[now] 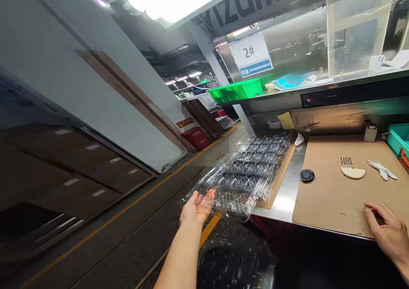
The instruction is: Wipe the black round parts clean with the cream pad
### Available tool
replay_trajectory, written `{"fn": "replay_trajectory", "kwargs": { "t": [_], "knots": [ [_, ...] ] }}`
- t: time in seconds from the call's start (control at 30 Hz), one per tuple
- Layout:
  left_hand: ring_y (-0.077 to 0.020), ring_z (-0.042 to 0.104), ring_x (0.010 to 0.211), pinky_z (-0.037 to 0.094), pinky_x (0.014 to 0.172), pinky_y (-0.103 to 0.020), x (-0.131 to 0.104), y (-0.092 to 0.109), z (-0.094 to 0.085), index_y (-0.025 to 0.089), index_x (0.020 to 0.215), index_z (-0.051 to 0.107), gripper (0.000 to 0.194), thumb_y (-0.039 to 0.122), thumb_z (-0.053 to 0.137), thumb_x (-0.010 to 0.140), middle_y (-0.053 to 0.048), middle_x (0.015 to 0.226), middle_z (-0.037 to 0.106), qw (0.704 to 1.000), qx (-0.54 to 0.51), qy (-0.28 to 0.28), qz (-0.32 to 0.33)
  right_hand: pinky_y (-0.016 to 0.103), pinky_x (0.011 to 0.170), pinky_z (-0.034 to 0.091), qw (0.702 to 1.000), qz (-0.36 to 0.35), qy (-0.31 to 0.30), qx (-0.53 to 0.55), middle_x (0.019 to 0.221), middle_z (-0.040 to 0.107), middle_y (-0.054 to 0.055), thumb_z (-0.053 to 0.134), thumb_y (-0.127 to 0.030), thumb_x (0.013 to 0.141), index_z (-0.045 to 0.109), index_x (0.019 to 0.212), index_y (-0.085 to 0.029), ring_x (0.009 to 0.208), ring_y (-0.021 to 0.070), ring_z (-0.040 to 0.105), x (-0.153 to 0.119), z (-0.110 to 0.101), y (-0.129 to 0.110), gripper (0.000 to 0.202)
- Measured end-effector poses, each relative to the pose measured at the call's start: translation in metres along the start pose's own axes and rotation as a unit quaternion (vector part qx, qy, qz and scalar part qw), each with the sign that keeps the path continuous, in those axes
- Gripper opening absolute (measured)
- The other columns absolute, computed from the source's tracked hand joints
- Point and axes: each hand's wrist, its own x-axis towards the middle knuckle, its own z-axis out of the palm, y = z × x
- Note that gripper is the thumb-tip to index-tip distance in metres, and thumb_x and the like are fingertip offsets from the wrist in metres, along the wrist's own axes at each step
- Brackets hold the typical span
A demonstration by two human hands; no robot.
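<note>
My left hand [197,206] is at the near left corner of a clear plastic tray [234,201], palm turned up and fingers curled at its edge. Rows of moulded pockets run along the tray, and dark parts [249,167] show through the farther rows. Its near end juts past the bench edge over the floor. My right hand [386,229] rests on the cardboard sheet [326,203], thumb and fingers apart, holding nothing. Farther up the cardboard lie a round black part [307,175], a cream half-round pad [353,172] and a white glove-like item [381,169].
A small bottle [370,132] and a teal bin [399,137] stand at the back right. Above the bench, a shelf holds a green tray [236,91] and papers [294,82]. Below the bench edge sits another clear tray with black parts [233,263].
</note>
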Motion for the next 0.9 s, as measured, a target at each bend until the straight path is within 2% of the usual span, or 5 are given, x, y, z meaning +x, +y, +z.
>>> {"fn": "replay_trajectory", "kwargs": {
  "t": [0.13, 0.43, 0.73, 0.83, 0.9],
  "knots": [
    [-0.0197, 0.073, 0.081, 0.062, 0.060, -0.026, 0.001, -0.002, 0.007, 0.015, 0.083, 0.047, 0.016, 0.020, 0.051, 0.098, -0.011, 0.087, 0.070, 1.000, 0.008, 0.000, -0.001, 0.031, 0.066, 0.057, 1.000, 0.004, 0.004, 0.010, 0.102, 0.075, 0.006, 0.056, -0.052, 0.092, 0.076, 0.096, -0.024, 0.080, 0.0218, 0.071, -0.001, 0.000, 0.000, 0.034],
    [-0.0171, 0.074, 0.075, 0.061, 0.063, -0.024, 0.002, 0.000, 0.002, 0.015, 0.085, 0.046, 0.016, 0.019, 0.046, 0.100, -0.012, 0.088, 0.070, 1.000, 0.019, -0.004, 0.003, 0.034, 0.072, 0.056, 1.000, 0.009, 0.006, 0.007, 0.102, 0.076, 0.006, 0.056, -0.055, 0.092, 0.076, 0.096, -0.025, 0.082, 0.0235, 0.071, -0.002, 0.001, 0.001, 0.036],
    [-0.0194, 0.074, 0.083, 0.061, 0.063, -0.026, -0.009, 0.019, -0.034, 0.014, 0.091, 0.049, 0.011, 0.022, 0.048, 0.099, -0.011, 0.093, 0.070, 0.999, 0.013, 0.039, 0.035, 0.038, 0.083, 0.055, 1.000, 0.025, -0.008, 0.006, 0.104, 0.076, 0.005, 0.055, -0.056, 0.090, 0.076, 0.097, -0.026, 0.088, 0.0259, 0.071, -0.003, -0.002, 0.003, 0.037],
    [-0.0173, 0.073, 0.081, 0.062, 0.064, -0.026, -0.022, 0.015, -0.045, 0.016, 0.092, 0.048, 0.012, 0.024, 0.046, 0.101, -0.009, 0.092, 0.069, 0.996, -0.031, 0.064, 0.052, 0.039, 0.086, 0.054, 0.999, 0.032, -0.012, 0.012, 0.103, 0.076, 0.003, 0.057, -0.056, 0.089, 0.076, 0.096, -0.028, 0.087, 0.0252, 0.071, -0.002, -0.001, 0.004, 0.035],
    [-0.0165, 0.073, 0.081, 0.063, 0.066, -0.026, -0.040, 0.002, -0.048, 0.016, 0.092, 0.050, 0.015, 0.025, 0.045, 0.102, -0.008, 0.092, 0.070, 0.995, -0.060, 0.056, 0.058, 0.039, 0.087, 0.054, 0.999, 0.035, -0.014, 0.015, 0.103, 0.076, 0.001, 0.057, -0.056, 0.089, 0.075, 0.097, -0.029, 0.086, 0.0246, 0.071, -0.002, -0.001, 0.005, 0.033]
  ]
}}
